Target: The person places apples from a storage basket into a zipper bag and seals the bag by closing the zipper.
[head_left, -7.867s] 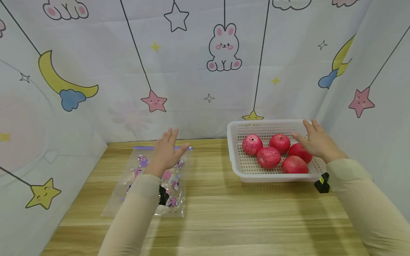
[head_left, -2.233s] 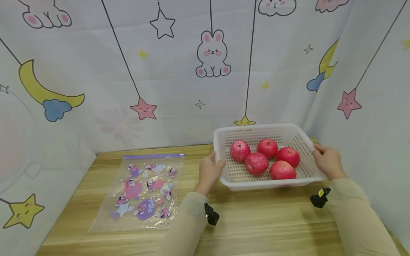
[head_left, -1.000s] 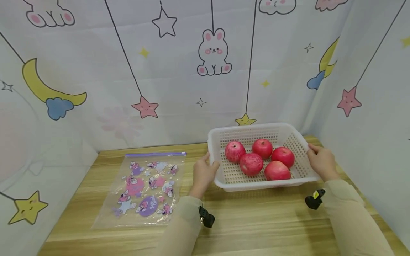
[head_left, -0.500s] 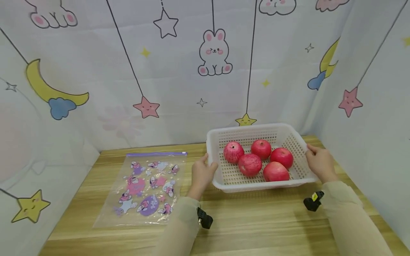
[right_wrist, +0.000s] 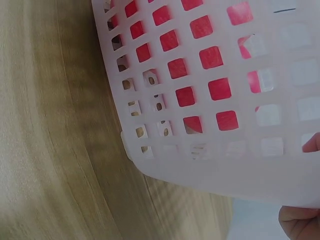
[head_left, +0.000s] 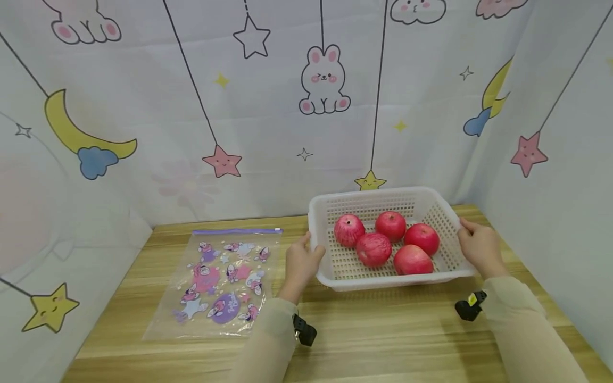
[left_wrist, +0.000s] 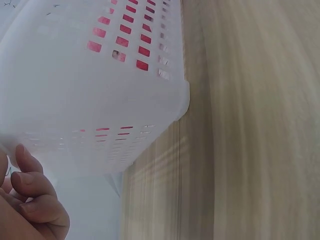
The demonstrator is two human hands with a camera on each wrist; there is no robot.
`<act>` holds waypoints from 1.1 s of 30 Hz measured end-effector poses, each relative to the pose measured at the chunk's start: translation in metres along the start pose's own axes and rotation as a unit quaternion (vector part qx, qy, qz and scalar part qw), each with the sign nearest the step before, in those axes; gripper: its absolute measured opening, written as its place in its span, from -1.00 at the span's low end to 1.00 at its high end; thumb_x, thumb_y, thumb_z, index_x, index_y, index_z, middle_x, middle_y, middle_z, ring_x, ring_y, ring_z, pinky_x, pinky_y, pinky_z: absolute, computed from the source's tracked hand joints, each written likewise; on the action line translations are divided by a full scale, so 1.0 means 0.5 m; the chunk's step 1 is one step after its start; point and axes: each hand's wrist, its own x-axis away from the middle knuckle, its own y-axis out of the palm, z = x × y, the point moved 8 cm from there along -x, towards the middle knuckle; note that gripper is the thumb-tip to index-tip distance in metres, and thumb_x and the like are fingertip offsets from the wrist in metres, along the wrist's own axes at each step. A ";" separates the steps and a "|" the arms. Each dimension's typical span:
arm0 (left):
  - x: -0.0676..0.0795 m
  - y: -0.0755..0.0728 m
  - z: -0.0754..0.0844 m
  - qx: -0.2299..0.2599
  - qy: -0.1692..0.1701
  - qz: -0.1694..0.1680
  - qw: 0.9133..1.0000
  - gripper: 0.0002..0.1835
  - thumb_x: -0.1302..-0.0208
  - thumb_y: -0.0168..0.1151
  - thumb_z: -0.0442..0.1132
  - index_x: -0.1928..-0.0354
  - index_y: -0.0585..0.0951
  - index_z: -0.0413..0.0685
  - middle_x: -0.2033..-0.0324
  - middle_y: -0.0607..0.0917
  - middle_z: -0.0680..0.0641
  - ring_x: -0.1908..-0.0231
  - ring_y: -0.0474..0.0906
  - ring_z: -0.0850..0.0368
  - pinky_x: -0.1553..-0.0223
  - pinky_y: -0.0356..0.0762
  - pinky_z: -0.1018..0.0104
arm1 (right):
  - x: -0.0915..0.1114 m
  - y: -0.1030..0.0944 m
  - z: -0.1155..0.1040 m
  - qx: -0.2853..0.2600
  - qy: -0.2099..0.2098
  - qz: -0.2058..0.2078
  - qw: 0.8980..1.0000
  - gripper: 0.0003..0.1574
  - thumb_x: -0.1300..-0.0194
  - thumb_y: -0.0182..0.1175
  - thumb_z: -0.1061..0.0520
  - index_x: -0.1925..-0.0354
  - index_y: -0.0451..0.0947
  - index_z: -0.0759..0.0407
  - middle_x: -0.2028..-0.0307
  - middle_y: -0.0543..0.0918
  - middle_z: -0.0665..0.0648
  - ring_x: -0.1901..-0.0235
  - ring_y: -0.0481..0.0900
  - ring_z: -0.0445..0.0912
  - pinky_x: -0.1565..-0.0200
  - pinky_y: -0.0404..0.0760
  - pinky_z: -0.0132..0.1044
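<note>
A white perforated plastic basket (head_left: 392, 282) stands at the back right of the table in the head view. Inside it sit several red apples (head_left: 374, 249), some with streaked skin. My left hand (head_left: 301, 266) grips the basket's left end, thumb near the rim. At the opposite end my right hand (head_left: 481, 247) holds the rim. From the left wrist view, curled fingers (left_wrist: 37, 192) show at the basket wall (left_wrist: 65, 90), close over the table. Red apple skin shows through the holes of the wall (right_wrist: 210, 172) in the right wrist view, where only a few fingertips appear.
A clear zip bag (head_left: 220, 287) with purple slider strip and cartoon prints lies flat left of the basket. Behind the wooden table (head_left: 383, 340) hangs a white curtain (head_left: 268, 117) with printed stars and a rabbit. A similar curtain (head_left: 565, 223) borders the right side.
Both hands were raised and open at first, the left over the zip bag. They then took hold of the basket's ends, and the basket shifted slightly left. It barely moves in the last half second.
</note>
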 end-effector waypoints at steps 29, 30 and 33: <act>0.003 -0.019 -0.011 0.000 0.001 0.007 1.000 -0.36 -0.10 0.19 -0.25 -0.29 0.37 -0.24 0.42 0.69 -0.23 0.61 0.54 0.20 0.60 0.61 0.38 | 0.014 0.009 -0.013 -0.017 0.009 -0.003 1.000 -0.43 -0.35 -0.21 0.15 -0.25 0.31 0.37 -0.20 0.36 0.45 -0.20 0.33 0.36 -0.12 0.38 0.21; 0.004 -0.021 -0.012 0.001 0.000 0.006 1.000 -0.36 -0.10 0.19 -0.25 -0.29 0.37 -0.24 0.42 0.68 -0.22 0.62 0.53 0.20 0.60 0.61 0.37 | 0.014 0.009 -0.015 -0.016 0.008 -0.002 1.000 -0.43 -0.35 -0.21 0.15 -0.25 0.31 0.37 -0.20 0.36 0.45 -0.19 0.34 0.36 -0.13 0.38 0.21; 0.006 -0.025 -0.013 0.005 -0.002 0.007 1.000 -0.36 -0.10 0.19 -0.25 -0.29 0.38 -0.24 0.41 0.69 -0.24 0.60 0.55 0.18 0.59 0.61 0.36 | 0.016 0.009 -0.019 -0.016 0.004 0.002 1.000 -0.43 -0.34 -0.20 0.16 -0.24 0.32 0.37 -0.19 0.37 0.46 -0.18 0.35 0.36 -0.13 0.38 0.21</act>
